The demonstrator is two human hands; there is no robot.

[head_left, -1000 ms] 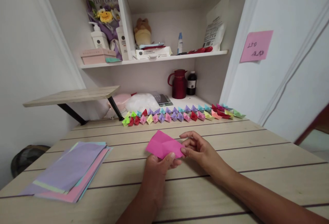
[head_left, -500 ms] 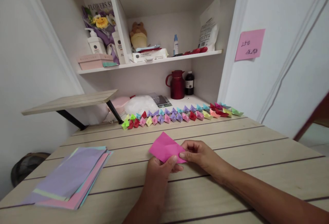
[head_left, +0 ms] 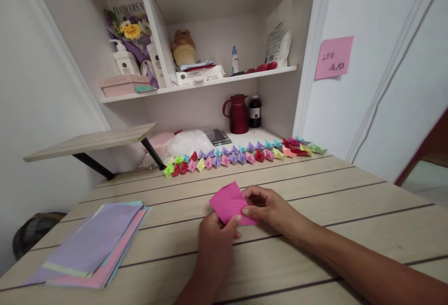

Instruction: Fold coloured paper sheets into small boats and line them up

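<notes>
A bright pink sheet of origami paper [head_left: 229,203], creased and partly folded, is held up above the table between both hands. My left hand [head_left: 217,232] grips its lower edge, thumb on top and fingers beneath. On the right side, my right hand [head_left: 264,204] pinches the paper between thumb and curled fingers. Beyond them, small folded paper boats [head_left: 234,158] in many colours stand in two rows along the table's back. A stack of coloured paper sheets [head_left: 98,237] lies to the left, lilac on top.
The slatted wooden table [head_left: 297,267] reaches back to a white shelf unit. A small raised wooden stand [head_left: 94,141] is at the left rear. A red jug [head_left: 239,114] and a dark bottle [head_left: 255,111] stand behind the boats. A pink note [head_left: 334,57] hangs on the right wall.
The pink paper has turned in my hands, and its top corner now sits further right. Both hands still hold it. The camera view has shifted slightly.
</notes>
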